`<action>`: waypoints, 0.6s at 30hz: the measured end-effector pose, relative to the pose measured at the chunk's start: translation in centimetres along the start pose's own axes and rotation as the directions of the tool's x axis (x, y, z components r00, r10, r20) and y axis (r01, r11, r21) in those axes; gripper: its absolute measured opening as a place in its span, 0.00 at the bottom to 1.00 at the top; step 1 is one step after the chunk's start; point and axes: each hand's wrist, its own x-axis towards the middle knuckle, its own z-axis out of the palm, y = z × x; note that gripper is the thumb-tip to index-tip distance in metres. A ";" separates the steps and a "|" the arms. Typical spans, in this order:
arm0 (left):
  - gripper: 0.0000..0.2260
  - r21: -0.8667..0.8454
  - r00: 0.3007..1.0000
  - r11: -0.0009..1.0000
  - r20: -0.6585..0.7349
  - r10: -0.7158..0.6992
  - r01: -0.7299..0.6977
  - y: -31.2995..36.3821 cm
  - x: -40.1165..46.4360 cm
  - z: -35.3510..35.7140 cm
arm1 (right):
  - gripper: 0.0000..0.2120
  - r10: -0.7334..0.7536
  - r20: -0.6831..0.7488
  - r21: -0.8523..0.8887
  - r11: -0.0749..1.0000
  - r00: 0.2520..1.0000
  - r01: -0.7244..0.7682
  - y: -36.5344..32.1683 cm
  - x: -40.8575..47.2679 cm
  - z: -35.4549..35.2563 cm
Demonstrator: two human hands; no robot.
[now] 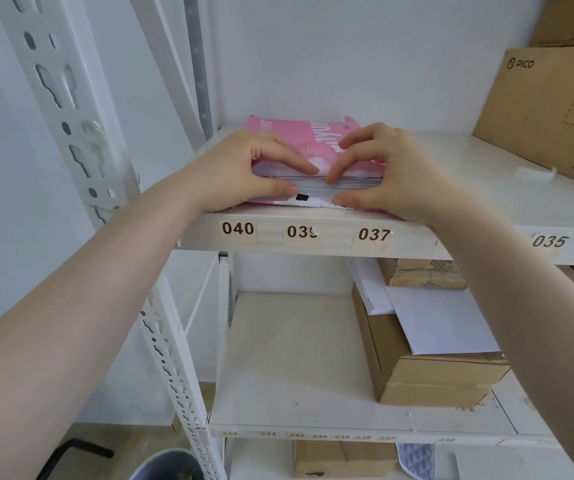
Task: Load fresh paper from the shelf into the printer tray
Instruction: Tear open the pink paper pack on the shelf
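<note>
- Paper (308,147) lay in its torn pink wrapper at the shelf's (469,188) front edge, twelve o'clock from me, easy to reach.
- My left hand (240,171) pinched the stack's open end, thumb below and fingers on top.
- My right hand (386,171) pinched likewise, probably to split off a sheaf.
- Printer: out of view.

The right edge is cutting off the brown cardboard box printed PICO (548,112), clipping its "UN 34" marking. The left hand (240,171) and right hand (382,171) are hiding both ends of the pink-wrapped paper ream (313,140). The small lower-shelf number labels (313,436) are blurring.
</note>
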 end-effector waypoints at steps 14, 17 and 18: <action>0.04 0.008 0.965 1.000 -0.263 0.001 0.001 1.2 1.8 2.2 | 0.18 0.031 -0.047 0.070 0.997 0.998 -0.027 0.5 -0.2 0.5; 0.07 0.070 0.973 0.998 -0.229 0.021 -0.005 1.2 1.9 2.3 | 0.19 0.024 -0.060 0.057 0.998 0.998 -0.021 0.6 -0.2 0.4; 0.07 0.074 0.973 0.997 -0.230 0.023 -0.006 1.2 2.0 2.3 | 0.19 0.028 -0.065 0.060 0.998 0.997 -0.024 0.6 -0.2 0.5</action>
